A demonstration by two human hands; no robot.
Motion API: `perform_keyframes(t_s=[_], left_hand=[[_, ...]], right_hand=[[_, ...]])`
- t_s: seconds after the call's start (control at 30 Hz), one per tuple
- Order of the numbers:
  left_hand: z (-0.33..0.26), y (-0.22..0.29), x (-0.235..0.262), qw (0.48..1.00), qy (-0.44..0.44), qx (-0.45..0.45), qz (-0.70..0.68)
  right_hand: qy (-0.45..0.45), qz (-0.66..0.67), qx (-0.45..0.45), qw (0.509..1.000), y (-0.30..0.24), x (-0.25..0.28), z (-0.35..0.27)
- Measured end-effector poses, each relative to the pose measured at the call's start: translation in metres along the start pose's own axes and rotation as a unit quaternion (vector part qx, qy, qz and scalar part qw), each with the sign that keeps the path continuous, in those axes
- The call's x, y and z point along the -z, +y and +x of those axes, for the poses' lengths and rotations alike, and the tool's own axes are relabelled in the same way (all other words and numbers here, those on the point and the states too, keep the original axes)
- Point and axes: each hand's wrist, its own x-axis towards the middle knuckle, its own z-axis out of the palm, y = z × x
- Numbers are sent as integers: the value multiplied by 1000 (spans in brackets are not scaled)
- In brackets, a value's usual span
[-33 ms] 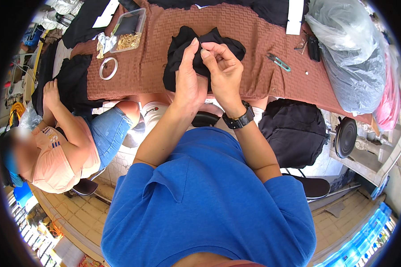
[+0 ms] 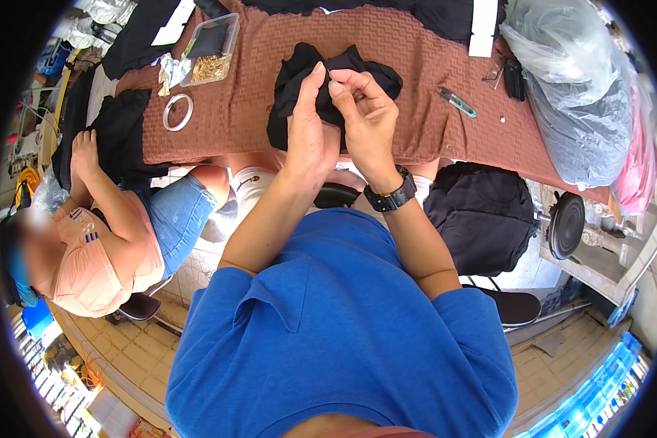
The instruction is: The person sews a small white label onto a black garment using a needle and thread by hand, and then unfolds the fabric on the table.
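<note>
A black cloth (image 2: 288,91) lies bunched at the table's near edge, between my two hands. My left hand (image 2: 312,131) is closed on the cloth, its thumb upright in front and its other fingers mostly hidden in the folds. Close beside it, my right hand (image 2: 369,120) pinches with thumb and forefinger at the left thumb's tip. Whatever sits in that pinch is too small to name. The right hand's other fingers are curled in. A dark watch (image 2: 390,193) is on my right wrist.
Thread snips (image 2: 458,103) lie right of the cloth on the brown tablecloth (image 2: 233,124). To the left are a white tape roll (image 2: 177,113) and a clear box (image 2: 230,44) with small gold pieces. Plastic bags (image 2: 577,95) stand at right. Another person (image 2: 109,248) sits at left.
</note>
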Motion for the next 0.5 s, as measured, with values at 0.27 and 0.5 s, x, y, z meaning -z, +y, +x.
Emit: perform_keyframes(t_s=[0.27, 0.5], left_hand=[[-1, 1, 0, 1000, -13, 4, -4], [-2, 3, -1, 1000, -17, 10, -23]], right_hand=[[-9, 4, 10, 1000, 1, -1, -1], [-11, 5, 17, 1000, 1, -1, 0]])
